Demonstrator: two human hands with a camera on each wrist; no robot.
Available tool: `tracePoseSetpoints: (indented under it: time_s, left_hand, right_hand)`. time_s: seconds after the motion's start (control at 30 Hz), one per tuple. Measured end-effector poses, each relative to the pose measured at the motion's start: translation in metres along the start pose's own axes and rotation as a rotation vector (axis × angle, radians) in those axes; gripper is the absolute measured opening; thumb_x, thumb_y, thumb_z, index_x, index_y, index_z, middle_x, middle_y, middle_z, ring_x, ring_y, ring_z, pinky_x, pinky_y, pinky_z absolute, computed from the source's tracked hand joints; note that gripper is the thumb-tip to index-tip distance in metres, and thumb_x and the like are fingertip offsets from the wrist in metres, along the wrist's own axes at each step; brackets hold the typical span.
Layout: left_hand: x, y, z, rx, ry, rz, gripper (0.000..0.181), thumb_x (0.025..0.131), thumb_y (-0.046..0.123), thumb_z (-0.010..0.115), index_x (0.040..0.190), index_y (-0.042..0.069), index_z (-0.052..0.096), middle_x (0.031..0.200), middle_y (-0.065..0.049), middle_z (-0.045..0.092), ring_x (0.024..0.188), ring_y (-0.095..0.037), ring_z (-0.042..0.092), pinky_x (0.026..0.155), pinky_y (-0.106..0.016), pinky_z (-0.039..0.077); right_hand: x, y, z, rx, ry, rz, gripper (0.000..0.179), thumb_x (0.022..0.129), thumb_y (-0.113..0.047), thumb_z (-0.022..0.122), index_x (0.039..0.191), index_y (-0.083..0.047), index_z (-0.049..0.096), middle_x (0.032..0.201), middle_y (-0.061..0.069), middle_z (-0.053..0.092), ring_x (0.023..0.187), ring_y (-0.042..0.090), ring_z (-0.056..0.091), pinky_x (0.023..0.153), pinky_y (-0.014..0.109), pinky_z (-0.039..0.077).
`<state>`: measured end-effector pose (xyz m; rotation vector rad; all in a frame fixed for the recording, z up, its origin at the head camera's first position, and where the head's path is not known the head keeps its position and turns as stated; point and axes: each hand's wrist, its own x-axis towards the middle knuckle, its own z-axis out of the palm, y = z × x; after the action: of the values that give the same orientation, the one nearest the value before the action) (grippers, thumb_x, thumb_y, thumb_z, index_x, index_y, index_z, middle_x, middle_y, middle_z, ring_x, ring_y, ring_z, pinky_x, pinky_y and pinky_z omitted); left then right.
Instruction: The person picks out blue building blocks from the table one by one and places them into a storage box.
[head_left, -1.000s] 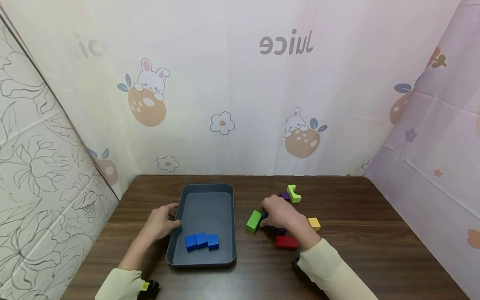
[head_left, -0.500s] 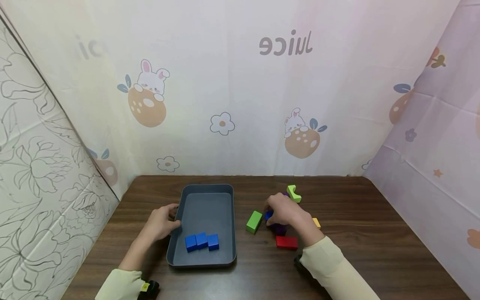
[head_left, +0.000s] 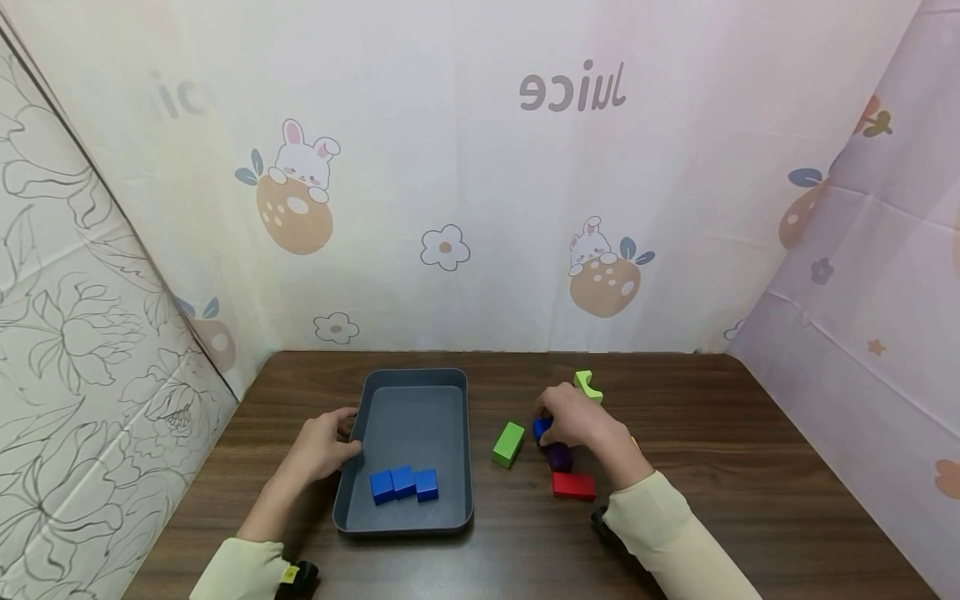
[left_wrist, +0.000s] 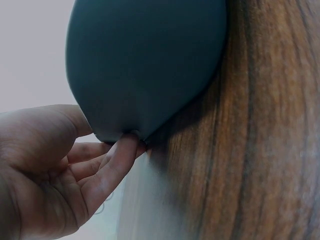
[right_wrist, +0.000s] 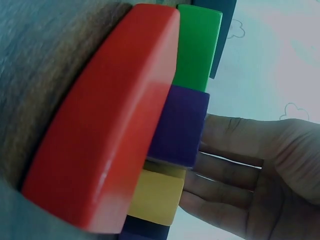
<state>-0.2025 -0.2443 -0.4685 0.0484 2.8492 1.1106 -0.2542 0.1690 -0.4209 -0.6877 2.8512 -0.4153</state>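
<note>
In the head view my right hand [head_left: 576,417] pinches a blue block [head_left: 542,428] between thumb and fingers. A dark purple block [head_left: 559,457] stands just in front of it. The right wrist view shows the fingers [right_wrist: 225,172] partly behind the purple block [right_wrist: 179,125]; the blue one is hidden there. My left hand [head_left: 318,446] touches the left side of a dark grey tray [head_left: 412,404], its fingertips against the outer wall [left_wrist: 145,65] in the left wrist view. Several blue blocks [head_left: 403,481] lie in a row inside the tray's near end.
A green block [head_left: 508,443] lies between tray and right hand. Nearer is a red block [head_left: 573,485]; farther back, a lime arch-shaped block [head_left: 588,387]. A yellow block [right_wrist: 157,195] is mostly behind my right wrist in the head view. Patterned curtains [head_left: 450,167] surround the wooden table.
My right hand has shifted slightly right, and the blue block has moved right with it, away from the green block. My left hand and the tray have stayed put.
</note>
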Motion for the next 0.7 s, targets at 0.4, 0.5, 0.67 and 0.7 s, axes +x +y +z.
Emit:
tracePoseSetpoints:
  time_s: [0.4, 0.5, 0.67, 0.7]
  left_hand:
    - [0.0, 0.0018, -0.0002, 0.014, 0.003, 0.004, 0.058, 0.091, 0.004, 0.074, 0.145, -0.008, 0.056, 0.11, -0.022, 0.072, 0.067, -0.018, 0.07, 0.059, -0.035, 0.062]
    - [-0.0001, 0.0022, -0.0003, 0.017, 0.005, 0.003, 0.058, 0.091, 0.004, 0.074, 0.145, -0.008, 0.056, 0.109, -0.021, 0.072, 0.067, -0.018, 0.069, 0.059, -0.035, 0.061]
    - [-0.0003, 0.0024, -0.0001, 0.019, 0.005, -0.001, 0.058, 0.091, 0.004, 0.074, 0.145, -0.007, 0.056, 0.109, -0.021, 0.072, 0.067, -0.018, 0.069, 0.059, -0.035, 0.061]
    - [-0.0003, 0.0022, 0.0, 0.018, 0.004, -0.001, 0.058, 0.091, 0.004, 0.074, 0.145, -0.007, 0.056, 0.11, -0.022, 0.072, 0.067, -0.018, 0.069, 0.059, -0.035, 0.062]
  right_hand:
    - [0.0034, -0.0036, 0.0087, -0.031, 0.035, -0.01, 0.028, 0.076, -0.011, 0.096, 0.099, -0.006, 0.08, 0.096, 0.007, 0.074, 0.086, 0.021, 0.066, 0.076, 0.042, 0.062]
    - [0.0034, -0.0057, 0.0088, -0.033, 0.036, -0.013, 0.028, 0.076, -0.011, 0.096, 0.099, -0.006, 0.08, 0.097, 0.007, 0.074, 0.087, 0.02, 0.066, 0.077, 0.042, 0.062]
    - [0.0033, -0.0067, 0.0092, -0.024, 0.031, -0.015, 0.031, 0.076, -0.01, 0.096, 0.101, -0.005, 0.081, 0.099, 0.009, 0.074, 0.09, 0.021, 0.067, 0.079, 0.044, 0.062]
    - [0.0033, -0.0067, 0.0095, -0.021, 0.028, -0.013, 0.031, 0.075, -0.01, 0.096, 0.102, -0.005, 0.081, 0.1, 0.009, 0.074, 0.09, 0.022, 0.067, 0.08, 0.044, 0.063]
